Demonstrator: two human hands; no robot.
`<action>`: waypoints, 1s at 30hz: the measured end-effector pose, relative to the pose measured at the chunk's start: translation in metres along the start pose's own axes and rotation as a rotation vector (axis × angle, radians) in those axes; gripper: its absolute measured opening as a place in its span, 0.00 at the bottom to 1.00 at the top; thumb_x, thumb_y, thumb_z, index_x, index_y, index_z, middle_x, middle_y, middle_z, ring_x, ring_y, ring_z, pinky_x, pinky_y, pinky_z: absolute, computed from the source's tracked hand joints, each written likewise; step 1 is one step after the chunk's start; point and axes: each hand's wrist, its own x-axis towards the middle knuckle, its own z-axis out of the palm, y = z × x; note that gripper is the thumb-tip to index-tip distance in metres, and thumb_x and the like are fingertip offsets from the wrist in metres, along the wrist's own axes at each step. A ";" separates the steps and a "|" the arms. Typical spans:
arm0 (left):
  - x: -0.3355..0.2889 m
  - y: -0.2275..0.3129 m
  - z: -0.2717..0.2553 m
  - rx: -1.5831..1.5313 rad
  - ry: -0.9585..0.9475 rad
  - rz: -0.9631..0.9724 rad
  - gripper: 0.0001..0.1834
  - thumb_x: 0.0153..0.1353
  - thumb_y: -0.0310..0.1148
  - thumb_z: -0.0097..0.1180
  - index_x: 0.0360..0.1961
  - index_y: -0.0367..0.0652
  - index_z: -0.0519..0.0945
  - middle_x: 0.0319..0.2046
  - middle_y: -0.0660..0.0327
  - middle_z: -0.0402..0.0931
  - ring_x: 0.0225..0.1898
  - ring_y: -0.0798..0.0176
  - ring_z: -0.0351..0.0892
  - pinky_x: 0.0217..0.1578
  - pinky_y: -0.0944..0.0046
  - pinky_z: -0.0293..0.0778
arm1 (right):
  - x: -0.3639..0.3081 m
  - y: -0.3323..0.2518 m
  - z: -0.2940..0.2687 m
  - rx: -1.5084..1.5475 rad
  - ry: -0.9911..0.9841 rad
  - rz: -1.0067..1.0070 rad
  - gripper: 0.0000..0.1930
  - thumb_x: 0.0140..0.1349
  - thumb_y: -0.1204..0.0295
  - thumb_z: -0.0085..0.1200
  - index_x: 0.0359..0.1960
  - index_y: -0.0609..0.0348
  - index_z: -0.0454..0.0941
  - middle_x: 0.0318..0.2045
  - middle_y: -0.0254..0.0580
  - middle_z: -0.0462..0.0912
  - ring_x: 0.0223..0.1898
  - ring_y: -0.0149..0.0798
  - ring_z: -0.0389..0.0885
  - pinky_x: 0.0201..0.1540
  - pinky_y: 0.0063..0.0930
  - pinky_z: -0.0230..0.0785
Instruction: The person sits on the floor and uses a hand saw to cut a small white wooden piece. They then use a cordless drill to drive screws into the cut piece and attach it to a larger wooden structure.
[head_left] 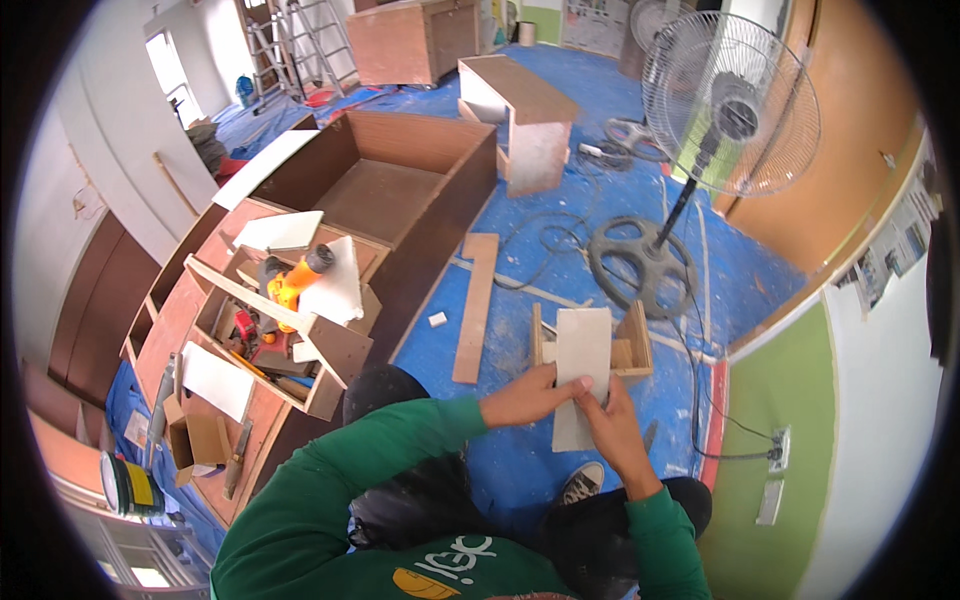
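Note:
Upright in front of me I hold a narrow, pale grey-white rectangular board (582,335). My left hand (528,397) grips its left edge, with the thumb lying across the face. On the right edge my right hand (612,428) closes round it, its thumb meeting the left one. Just behind the board, on the blue floor sheet, is a small open wooden box (640,340), partly hidden by the board. My knees are bent on either side, and one shoe (583,482) shows below the board.
A wooden tool tray (325,375) with an orange drill (300,280) rests on a large brown cabinet (440,215) to the left. A wooden strip (475,310) lies on the sheet. Ahead right stands a fan (735,110); its cable runs to a wall socket (780,448).

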 end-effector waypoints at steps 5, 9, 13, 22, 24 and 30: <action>-0.003 0.010 0.005 -0.079 -0.025 0.081 0.35 0.82 0.52 0.52 0.73 0.30 0.71 0.66 0.47 0.78 0.69 0.56 0.75 0.70 0.55 0.70 | 0.000 0.011 -0.002 0.072 -0.013 0.016 0.23 0.79 0.58 0.59 0.63 0.64 0.76 0.53 0.45 0.85 0.52 0.35 0.83 0.55 0.33 0.76; -0.004 0.011 0.003 -0.067 -0.037 0.053 0.35 0.82 0.52 0.52 0.73 0.30 0.70 0.67 0.47 0.77 0.69 0.55 0.75 0.70 0.55 0.70 | 0.001 0.011 -0.001 0.075 0.003 0.037 0.23 0.76 0.59 0.60 0.59 0.67 0.76 0.49 0.55 0.85 0.51 0.44 0.85 0.54 0.40 0.77; -0.004 0.015 0.002 -0.043 -0.037 0.057 0.35 0.82 0.52 0.51 0.74 0.30 0.70 0.67 0.46 0.77 0.69 0.55 0.75 0.70 0.55 0.69 | 0.002 0.016 0.001 0.051 0.020 0.003 0.22 0.76 0.59 0.61 0.59 0.66 0.77 0.49 0.56 0.85 0.50 0.46 0.85 0.53 0.40 0.77; -0.005 0.010 0.002 -0.044 -0.026 0.079 0.35 0.82 0.52 0.51 0.73 0.29 0.71 0.67 0.45 0.77 0.70 0.54 0.75 0.70 0.55 0.69 | 0.001 0.008 0.000 0.013 0.010 -0.006 0.23 0.76 0.58 0.60 0.60 0.66 0.77 0.50 0.56 0.85 0.51 0.47 0.85 0.54 0.41 0.76; -0.007 0.015 0.003 -0.041 -0.014 0.082 0.34 0.82 0.52 0.52 0.72 0.30 0.72 0.66 0.47 0.78 0.69 0.55 0.75 0.69 0.55 0.70 | -0.002 0.005 -0.001 0.022 0.019 0.004 0.23 0.76 0.58 0.60 0.60 0.66 0.77 0.51 0.57 0.85 0.52 0.48 0.85 0.54 0.41 0.76; -0.008 0.019 0.002 -0.052 0.006 0.066 0.31 0.82 0.51 0.53 0.69 0.33 0.77 0.59 0.53 0.83 0.61 0.62 0.79 0.63 0.58 0.74 | 0.002 0.009 0.000 0.037 -0.001 0.008 0.27 0.77 0.56 0.59 0.64 0.67 0.75 0.54 0.62 0.85 0.57 0.55 0.85 0.59 0.44 0.75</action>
